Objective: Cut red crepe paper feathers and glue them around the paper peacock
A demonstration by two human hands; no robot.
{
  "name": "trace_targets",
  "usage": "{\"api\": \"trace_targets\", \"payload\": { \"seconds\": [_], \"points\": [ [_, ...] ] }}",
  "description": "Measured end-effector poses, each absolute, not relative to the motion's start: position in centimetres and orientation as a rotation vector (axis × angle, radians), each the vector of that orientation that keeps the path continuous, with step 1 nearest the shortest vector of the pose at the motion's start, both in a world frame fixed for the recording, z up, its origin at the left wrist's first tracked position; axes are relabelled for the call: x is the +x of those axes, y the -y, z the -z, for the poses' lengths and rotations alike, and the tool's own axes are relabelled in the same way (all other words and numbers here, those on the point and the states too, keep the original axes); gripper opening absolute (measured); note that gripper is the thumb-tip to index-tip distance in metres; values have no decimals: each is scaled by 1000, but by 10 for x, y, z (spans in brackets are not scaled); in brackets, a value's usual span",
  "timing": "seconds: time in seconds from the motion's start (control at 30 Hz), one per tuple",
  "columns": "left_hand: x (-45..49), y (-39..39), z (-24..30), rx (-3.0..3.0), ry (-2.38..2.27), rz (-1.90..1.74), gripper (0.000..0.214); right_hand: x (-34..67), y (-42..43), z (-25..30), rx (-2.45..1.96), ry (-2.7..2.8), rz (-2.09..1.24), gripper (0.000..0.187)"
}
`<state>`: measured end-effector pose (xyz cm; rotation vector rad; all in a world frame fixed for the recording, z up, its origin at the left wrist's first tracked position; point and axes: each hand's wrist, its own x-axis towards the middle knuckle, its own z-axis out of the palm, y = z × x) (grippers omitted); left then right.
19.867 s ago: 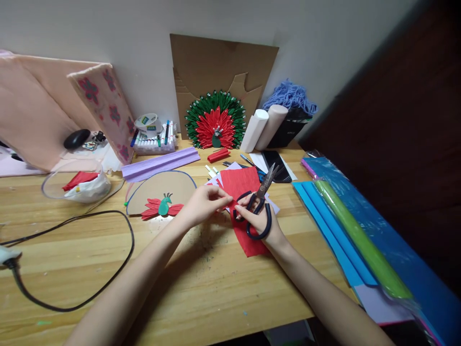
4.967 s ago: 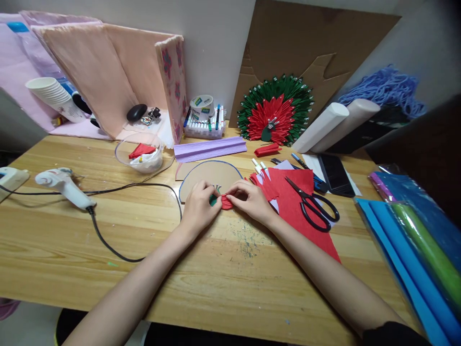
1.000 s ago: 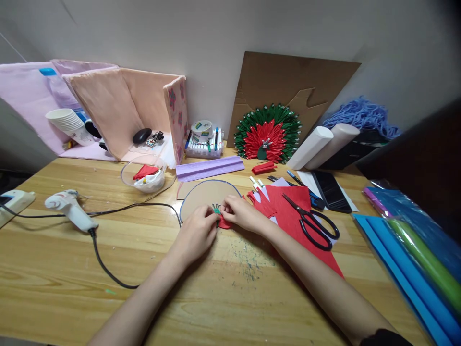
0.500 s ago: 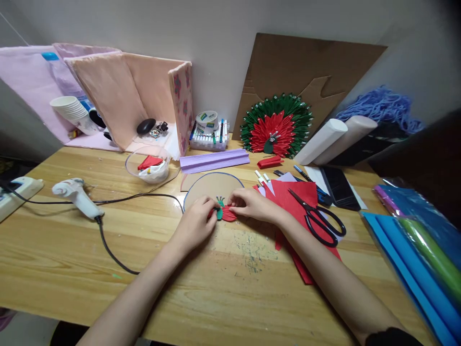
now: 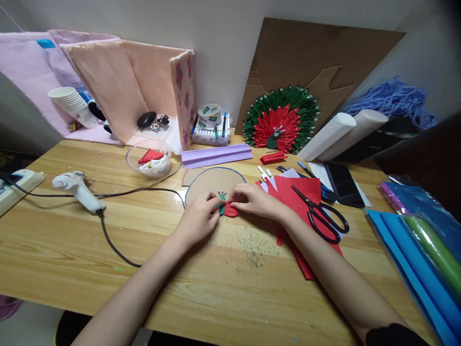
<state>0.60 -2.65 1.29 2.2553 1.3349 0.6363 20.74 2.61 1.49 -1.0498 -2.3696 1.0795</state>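
Note:
Both hands meet over the near edge of a round cardboard disc (image 5: 211, 180) with a blue outline. My left hand (image 5: 197, 217) is closed, its fingertips on a small green paper piece (image 5: 222, 210) with a crown-like top. Pinched by my right hand (image 5: 254, 200) are the red paper petals (image 5: 231, 211) beside the green piece. The petals lie close against the green piece; whether they are joined cannot be seen. Fingers cover part of both.
A white glue gun (image 5: 77, 192) lies left, its cord across the table. Black-handled scissors (image 5: 324, 216) rest on red paper (image 5: 300, 194) at right. Behind are a purple paper strip (image 5: 216, 156), a clear bowl (image 5: 148, 161), a marker box (image 5: 211, 134) and a red-green paper peacock (image 5: 281, 120).
The view has shifted slightly. Both hands remain at the red and green paper, with the left fingers a little further over the green piece.

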Motion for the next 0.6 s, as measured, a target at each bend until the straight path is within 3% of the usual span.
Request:
{"api": "trace_targets", "payload": {
  "seconds": [0.6],
  "points": [
    [7,26,-10,2350,-1315,-609,26,210,-31,-7,-918,2430,-919,8]
  ]
}}
